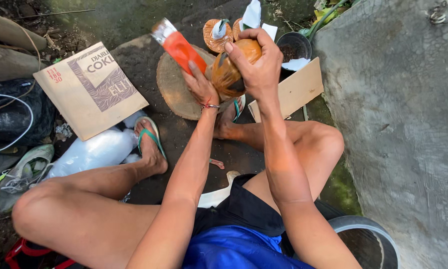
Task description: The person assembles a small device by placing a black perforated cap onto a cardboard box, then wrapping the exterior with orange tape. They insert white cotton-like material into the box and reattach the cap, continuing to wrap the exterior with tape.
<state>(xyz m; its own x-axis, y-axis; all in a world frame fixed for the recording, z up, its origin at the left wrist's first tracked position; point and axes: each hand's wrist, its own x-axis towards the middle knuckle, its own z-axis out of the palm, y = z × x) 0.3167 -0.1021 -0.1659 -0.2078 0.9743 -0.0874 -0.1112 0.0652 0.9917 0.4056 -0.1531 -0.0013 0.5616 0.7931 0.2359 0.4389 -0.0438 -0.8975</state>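
The orange-brown rounded object [234, 69], probably a coconut shell or a similar husked fruit, is held in the air above the round wooden block [176, 92], at the far centre of the scene.

Left to right:

1. The cardboard sheet [89, 89] lies flat on the ground at the far left, well apart from both hands.
2. The left hand [200, 84] is clenched around a red-orange tool or packet [179, 47]. This item slants up and to the far left; its lower end meets the rounded object's left side. What kind of tool it is cannot be determined.
3. The right hand [256, 62] grasps the rounded object from above and from the right, fingers [234, 47] curled over the top. The object's long axis tilts from near-left to far-right.
4. Two similar orange pieces [219, 35] and a dark pot [293, 47] lie beyond the hands, untouched.

Key relation: the rounded object sits directly between the two hands. The right hand carries it; the left hand's item touches it from the left.
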